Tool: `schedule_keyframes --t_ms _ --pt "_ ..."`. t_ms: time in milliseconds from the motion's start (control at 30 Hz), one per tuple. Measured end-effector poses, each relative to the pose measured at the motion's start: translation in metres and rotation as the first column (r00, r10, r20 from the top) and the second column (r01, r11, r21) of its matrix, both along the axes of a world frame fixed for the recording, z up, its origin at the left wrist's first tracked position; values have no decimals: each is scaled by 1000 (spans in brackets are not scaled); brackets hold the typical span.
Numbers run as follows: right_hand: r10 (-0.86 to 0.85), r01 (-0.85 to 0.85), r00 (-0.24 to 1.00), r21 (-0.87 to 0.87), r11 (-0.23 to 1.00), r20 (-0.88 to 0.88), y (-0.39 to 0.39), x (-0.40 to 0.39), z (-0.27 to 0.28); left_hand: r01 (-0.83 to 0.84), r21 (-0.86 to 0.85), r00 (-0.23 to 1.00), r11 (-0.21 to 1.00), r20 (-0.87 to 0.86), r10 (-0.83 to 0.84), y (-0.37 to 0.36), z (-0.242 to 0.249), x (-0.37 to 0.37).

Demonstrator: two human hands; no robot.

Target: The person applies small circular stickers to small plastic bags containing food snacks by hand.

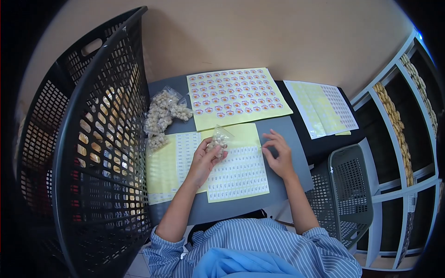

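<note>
So the big dark basket [99, 153] stands along your table's [293, 139] left edge, its outer side lost in the dark rim of the view, and you only glimpse the contents through the holes. Round-sticker sheet's [236, 92] at the far edge, label sheet [238, 178] toward the near edge, print too tiny to read. Bagged pile [164, 111] sits at the far-left corner. Your right hand [280, 160] hovers near the right edge, outer fingers spread; can't tell whether thumb and index touch or hold anything. Your left hand [202, 162] pinches the small bag [222, 133] above the label sheet, fingers hiding its lower part. Probably light, floppy, slick plastic with hard lumps, so grip the filled part.
</note>
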State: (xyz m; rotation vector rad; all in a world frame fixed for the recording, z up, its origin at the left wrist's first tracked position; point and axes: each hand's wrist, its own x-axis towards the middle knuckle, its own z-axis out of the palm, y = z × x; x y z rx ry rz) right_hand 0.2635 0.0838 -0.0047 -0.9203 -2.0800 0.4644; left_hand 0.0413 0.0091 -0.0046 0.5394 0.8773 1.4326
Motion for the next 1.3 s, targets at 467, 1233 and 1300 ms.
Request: schedule_keyframes --t_ms 467,1233,1300 --pt "421 -418 907 -69 906 37 14 -96 60 -153 54 988 987 18 152 2 -3 -24" --pt "391 -403 884 -4 915 257 8 -109 60 -59 1 995 998 -75 59 3 -4 -20" --pt "375 -394 894 32 918 247 7 -109 59 -65 8 994 998 -91 66 3 -7 -20"
